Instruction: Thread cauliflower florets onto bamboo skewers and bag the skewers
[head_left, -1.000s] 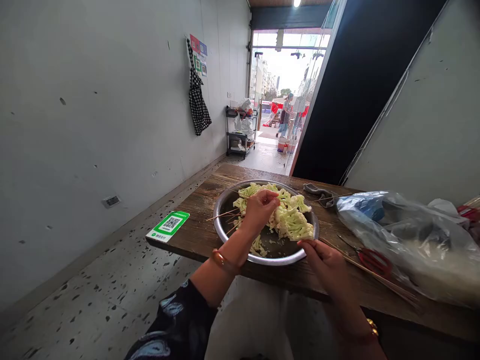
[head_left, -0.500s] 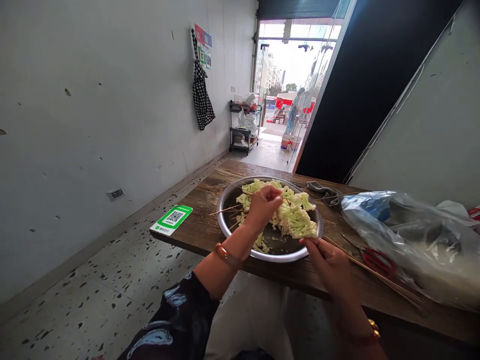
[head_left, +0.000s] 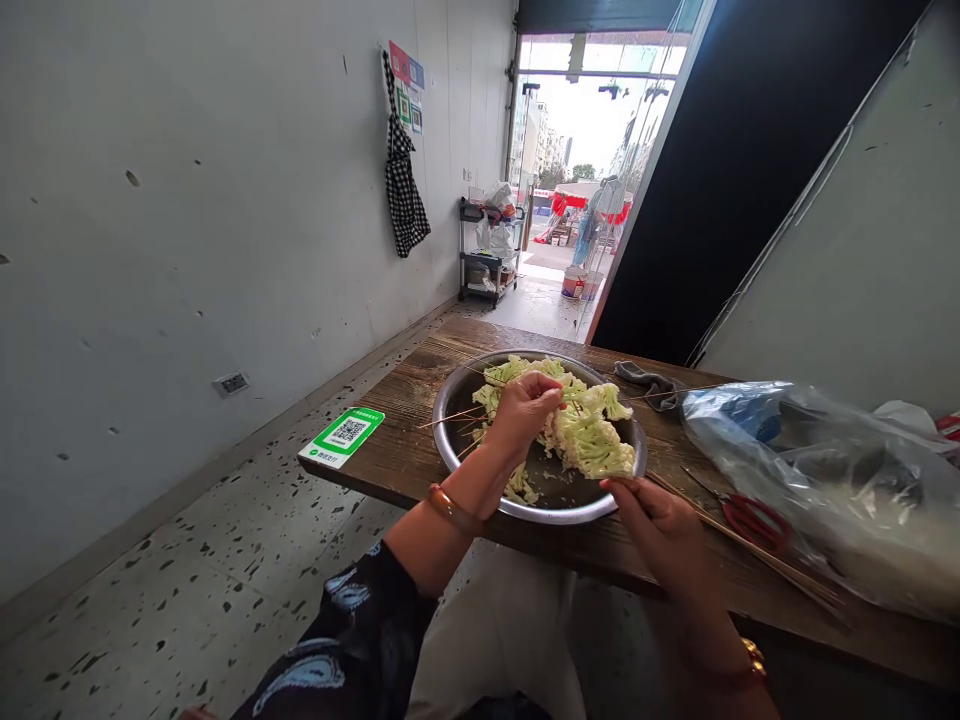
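Pale green-white cauliflower florets [head_left: 596,443] lie in a wide metal basin [head_left: 451,452] on the wooden table. My left hand [head_left: 525,405] is over the basin, thumb and fingers pinched on a small cauliflower floret [head_left: 574,392]. My right hand [head_left: 660,520] is at the basin's near right rim. Its fingertips are closed at the lower end of a row of florets that looks threaded on a skewer; the stick itself is mostly hidden. Thin wooden skewers [head_left: 451,419] stick out over the basin's left rim, with florets at their inner ends.
Loose skewers [head_left: 780,570] and red-handled scissors [head_left: 754,522] lie right of the basin, beside a large clear plastic bag [head_left: 847,490]. A grey cloth [head_left: 651,386] lies behind. A QR code card [head_left: 343,437] sits at the table's left corner. A person [head_left: 589,225] stands outside the doorway.
My left hand has shifted very slightly, still pinching at the floret. My right hand stays at the basin's rim with its grip unchanged.
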